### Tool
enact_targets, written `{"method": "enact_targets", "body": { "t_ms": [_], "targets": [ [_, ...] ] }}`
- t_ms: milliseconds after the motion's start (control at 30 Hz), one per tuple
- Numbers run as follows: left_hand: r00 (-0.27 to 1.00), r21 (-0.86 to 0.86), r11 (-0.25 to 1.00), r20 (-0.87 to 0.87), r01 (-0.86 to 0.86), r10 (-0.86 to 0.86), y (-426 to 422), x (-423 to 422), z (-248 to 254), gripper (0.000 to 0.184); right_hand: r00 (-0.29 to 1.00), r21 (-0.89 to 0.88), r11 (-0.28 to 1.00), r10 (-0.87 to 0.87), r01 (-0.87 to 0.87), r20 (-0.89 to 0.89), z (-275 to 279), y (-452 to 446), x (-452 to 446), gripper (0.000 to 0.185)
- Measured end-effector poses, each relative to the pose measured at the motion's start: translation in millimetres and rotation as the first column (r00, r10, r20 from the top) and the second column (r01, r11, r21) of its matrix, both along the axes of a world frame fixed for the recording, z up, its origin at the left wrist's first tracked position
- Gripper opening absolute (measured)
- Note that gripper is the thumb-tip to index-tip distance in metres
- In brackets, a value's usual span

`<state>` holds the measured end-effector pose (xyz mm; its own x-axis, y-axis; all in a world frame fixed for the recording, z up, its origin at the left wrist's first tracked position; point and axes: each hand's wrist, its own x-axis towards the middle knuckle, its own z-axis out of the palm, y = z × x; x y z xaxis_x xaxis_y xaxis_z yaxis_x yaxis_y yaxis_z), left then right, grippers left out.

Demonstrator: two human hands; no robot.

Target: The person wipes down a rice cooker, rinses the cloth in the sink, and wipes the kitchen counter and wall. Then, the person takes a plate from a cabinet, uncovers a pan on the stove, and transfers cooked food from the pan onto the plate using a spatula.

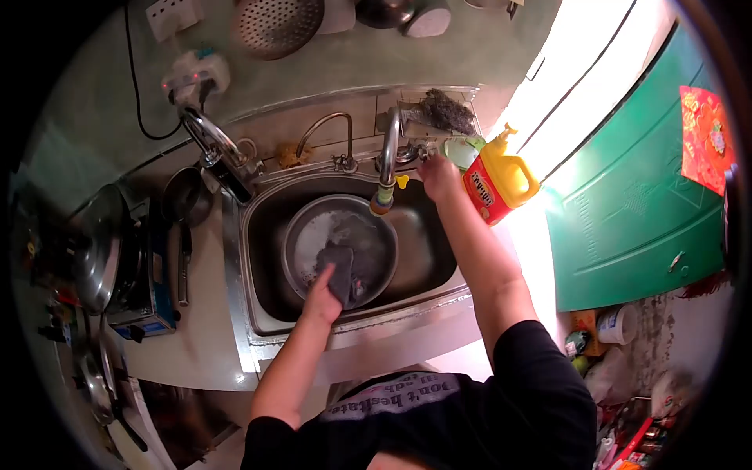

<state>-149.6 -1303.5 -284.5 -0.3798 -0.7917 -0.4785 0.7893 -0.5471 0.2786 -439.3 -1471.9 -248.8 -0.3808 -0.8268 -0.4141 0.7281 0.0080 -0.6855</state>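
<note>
My left hand (322, 298) is closed on a dark grey cloth (337, 274) inside a round metal basin (291, 249). Whitish, sudsy-looking water lies in the basin, which sits in the left part of the steel sink (423, 276). Behind the sink, my right hand (440, 177) is at the handle (417, 150) of the faucet (390, 145); its fingers are blurred and partly hidden, so their grip is unclear. The faucet's spout, with a yellow clip on it, hangs over the basin's rear right rim. No stream of water can be made out.
A yellow pump jug (501, 178) with a red label stands right of the sink, close to my right forearm. A thin curved tap (345, 129) and a second faucet (215, 137) rise behind. At left are a saucepan (188, 197) and a stove (149, 274).
</note>
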Motion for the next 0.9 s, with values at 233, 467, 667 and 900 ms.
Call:
{"method": "enact_targets", "body": {
  "t_ms": [233,467,667,900],
  "targets": [
    [0.937,0.034,0.998,0.342,0.058,-0.066,-57.1,-46.1,-42.1,0.029,0.997,-0.213,0.977,0.007,0.01,0.077,-18.1,-4.4,-8.0,0.025],
    [0.811,0.134,0.975,0.541,0.177,-0.221,-97.9,-68.9,-51.9,0.018,0.546,-0.026,0.659,0.6,-0.752,-0.585,-79.6,68.1,62.6,0.034],
    [0.812,-0.027,0.936,0.507,0.35,-0.289,-112.1,-62.1,-53.7,0.038,0.076,0.296,0.749,0.417,-0.592,-0.906,-81.1,56.4,75.7,0.024],
    [0.223,-0.099,0.695,0.971,0.713,-0.091,-116.4,-36.5,-43.2,0.039,0.7,0.102,0.882,0.431,-0.46,-0.569,-126.4,21.8,90.6,0.025]
  ]
}}
